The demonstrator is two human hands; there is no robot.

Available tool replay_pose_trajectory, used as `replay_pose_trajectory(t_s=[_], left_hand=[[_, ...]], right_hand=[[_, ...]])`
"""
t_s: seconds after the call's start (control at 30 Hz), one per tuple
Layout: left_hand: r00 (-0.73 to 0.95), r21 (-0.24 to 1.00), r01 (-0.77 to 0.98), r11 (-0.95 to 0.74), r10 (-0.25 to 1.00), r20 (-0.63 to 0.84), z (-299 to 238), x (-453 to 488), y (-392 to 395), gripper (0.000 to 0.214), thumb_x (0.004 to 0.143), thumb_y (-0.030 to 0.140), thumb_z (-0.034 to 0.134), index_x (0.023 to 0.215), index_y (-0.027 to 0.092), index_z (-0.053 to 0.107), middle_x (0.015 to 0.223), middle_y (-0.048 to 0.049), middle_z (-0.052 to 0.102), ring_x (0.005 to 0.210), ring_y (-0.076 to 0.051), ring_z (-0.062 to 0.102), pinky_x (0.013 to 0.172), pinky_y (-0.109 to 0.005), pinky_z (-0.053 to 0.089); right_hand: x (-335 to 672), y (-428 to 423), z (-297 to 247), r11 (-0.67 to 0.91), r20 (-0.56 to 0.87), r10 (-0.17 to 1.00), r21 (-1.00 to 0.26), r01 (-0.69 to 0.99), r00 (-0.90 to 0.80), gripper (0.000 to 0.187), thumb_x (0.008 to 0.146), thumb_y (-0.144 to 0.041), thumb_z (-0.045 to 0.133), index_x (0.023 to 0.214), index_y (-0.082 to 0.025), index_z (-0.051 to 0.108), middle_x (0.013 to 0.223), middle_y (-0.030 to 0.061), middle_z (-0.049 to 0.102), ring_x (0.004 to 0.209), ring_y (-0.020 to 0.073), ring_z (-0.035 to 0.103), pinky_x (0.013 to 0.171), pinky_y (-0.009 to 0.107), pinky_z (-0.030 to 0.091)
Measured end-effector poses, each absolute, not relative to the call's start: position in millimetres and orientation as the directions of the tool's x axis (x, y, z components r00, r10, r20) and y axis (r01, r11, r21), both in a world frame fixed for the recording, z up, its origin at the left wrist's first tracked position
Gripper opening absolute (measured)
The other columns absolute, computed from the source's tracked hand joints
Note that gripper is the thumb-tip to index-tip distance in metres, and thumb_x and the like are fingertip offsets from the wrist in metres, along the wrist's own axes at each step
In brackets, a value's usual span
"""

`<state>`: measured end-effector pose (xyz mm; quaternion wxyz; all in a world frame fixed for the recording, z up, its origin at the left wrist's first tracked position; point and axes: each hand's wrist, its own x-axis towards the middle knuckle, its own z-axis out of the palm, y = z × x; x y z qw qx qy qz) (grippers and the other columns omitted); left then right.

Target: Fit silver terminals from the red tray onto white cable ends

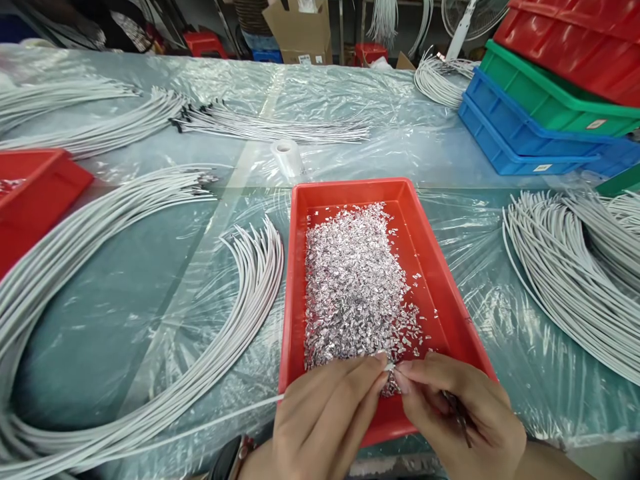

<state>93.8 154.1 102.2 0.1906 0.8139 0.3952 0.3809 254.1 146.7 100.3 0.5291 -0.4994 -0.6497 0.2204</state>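
Observation:
Over the near end of a red tray (435,293), both hands meet at the tip of a white cable (240,412). My left hand (333,407) is closed around the cable close to its end, and the cable runs off leftward. With thumb and index finger, my right hand (457,407) pinches at that tip; what exactly lies between the fingertips is too small to make out. A dark metal tool, perhaps tweezers (457,417), is tucked in the right palm, mostly hidden. Small shiny foil scraps (355,287) cover much of the tray floor.
A looped bundle of white cables (200,393) lies left, another cable bundle (570,273) right. A second red tray (40,193) is at far left. Behind the tray stands a clear tape roll (287,159). Stacked blue crates (525,133) rise at back right. Plastic film covers the table.

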Motion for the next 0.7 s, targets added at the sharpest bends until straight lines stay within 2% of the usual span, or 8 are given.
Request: replay_pose_trajectory(t_s=[0.23, 0.47, 0.7], left_hand=[[0.386, 0.624, 0.500, -0.600, 0.800, 0.460, 105.3, 94.9, 153.3, 0.019, 0.091, 0.009, 0.047, 0.106, 0.012, 0.059, 0.096, -0.0074, 0.072, 0.084, -0.014, 0.068, 0.073, -0.022, 0.057], [0.378, 0.610, 0.508, -0.608, 0.794, 0.476, 103.1, 95.4, 154.1, 0.018, 0.092, 0.011, 0.047, 0.105, 0.011, 0.059, 0.095, -0.0073, 0.072, 0.084, -0.013, 0.068, 0.074, -0.021, 0.057], [0.382, 0.607, 0.517, -0.604, 0.797, 0.468, 101.8, 94.4, 153.1, 0.018, 0.092, 0.011, 0.048, 0.105, 0.011, 0.059, 0.095, -0.0073, 0.072, 0.085, -0.013, 0.068, 0.074, -0.022, 0.057]], right_hand=[[252.8, 146.4, 103.7, 0.414, 0.469, 0.883, -0.811, 0.414, 0.036, 0.027, 0.076, 0.001, 0.055, 0.090, -0.021, 0.061, 0.057, -0.0069, 0.048, 0.043, 0.0077, 0.040, 0.040, 0.020, 0.040], [252.7, 144.6, 103.6, 0.396, 0.456, 0.889, -0.818, 0.418, 0.051, 0.023, 0.076, -0.002, 0.058, 0.089, -0.022, 0.061, 0.062, -0.0058, 0.057, 0.041, 0.0061, 0.041, 0.034, 0.017, 0.036], [250.6, 148.1, 103.1, 0.394, 0.454, 0.889, -0.823, 0.410, 0.057, 0.023, 0.075, -0.002, 0.058, 0.087, -0.021, 0.062, 0.055, -0.0071, 0.053, 0.039, 0.0062, 0.040, 0.036, 0.017, 0.038]])
